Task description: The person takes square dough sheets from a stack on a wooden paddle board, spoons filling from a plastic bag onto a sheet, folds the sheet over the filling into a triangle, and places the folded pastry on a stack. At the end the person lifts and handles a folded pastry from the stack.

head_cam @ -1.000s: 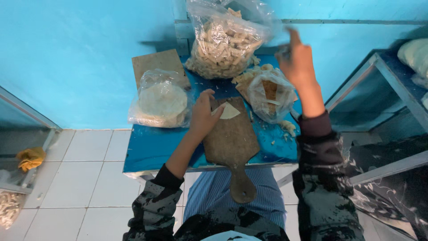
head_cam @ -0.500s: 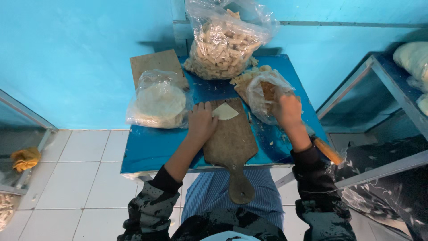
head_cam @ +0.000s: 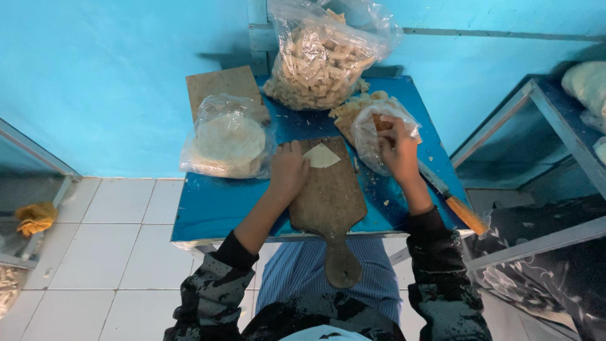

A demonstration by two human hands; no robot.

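Observation:
My left hand [head_cam: 287,170] rests on a brown wooden cutting board [head_cam: 328,202], its fingertips touching a small pale triangular piece of dough sheet [head_cam: 321,155]. My right hand [head_cam: 398,148] reaches into a small clear plastic bag [head_cam: 372,126] of orange-brown filling beside the board, fingers curled at its opening. Both lie on a small blue table [head_cam: 214,205]. What the right fingers hold inside the bag is hidden.
A clear bag of round white wrappers [head_cam: 227,142] sits left of the board. A large clear bag of pale rolled pieces [head_cam: 322,57] stands at the back. A knife with an orange handle [head_cam: 454,202] lies at the table's right edge. A blue metal frame [head_cam: 543,107] stands to the right.
My right hand came down from high near the large bag to the small filling bag. My left hand stayed on the board by the triangular piece.

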